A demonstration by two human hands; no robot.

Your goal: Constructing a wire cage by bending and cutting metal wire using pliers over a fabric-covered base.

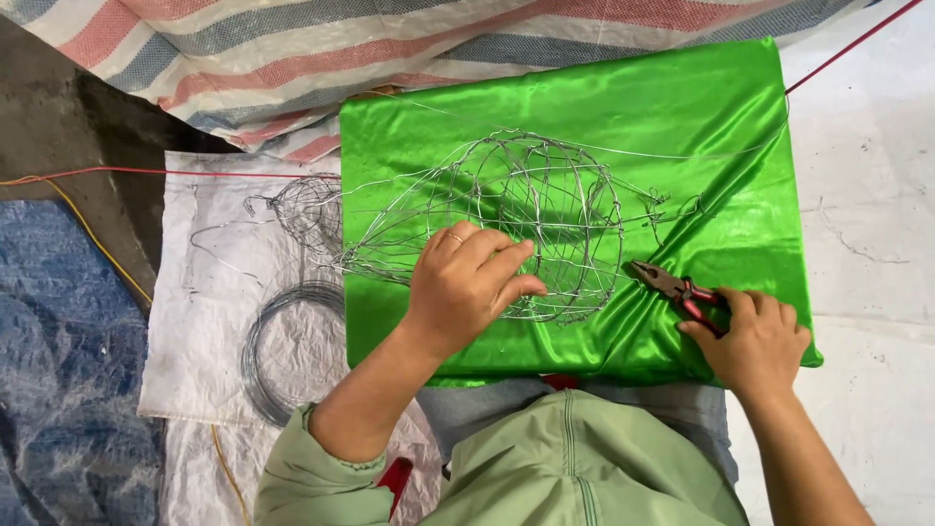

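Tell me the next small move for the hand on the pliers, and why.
Probably lift the pliers toward the wire frame. The right hand grips their red handles while they lie on the green cloth, tips pointing at the frame, which the left hand steadies.

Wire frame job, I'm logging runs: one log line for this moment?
left hand: grips wire frame | right hand: holds pliers | surface: green cloth

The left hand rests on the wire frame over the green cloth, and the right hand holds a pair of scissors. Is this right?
Not quite: the head view shows the right hand holding red-handled pliers, not scissors. The left hand does rest on the wire frame over the green cloth.
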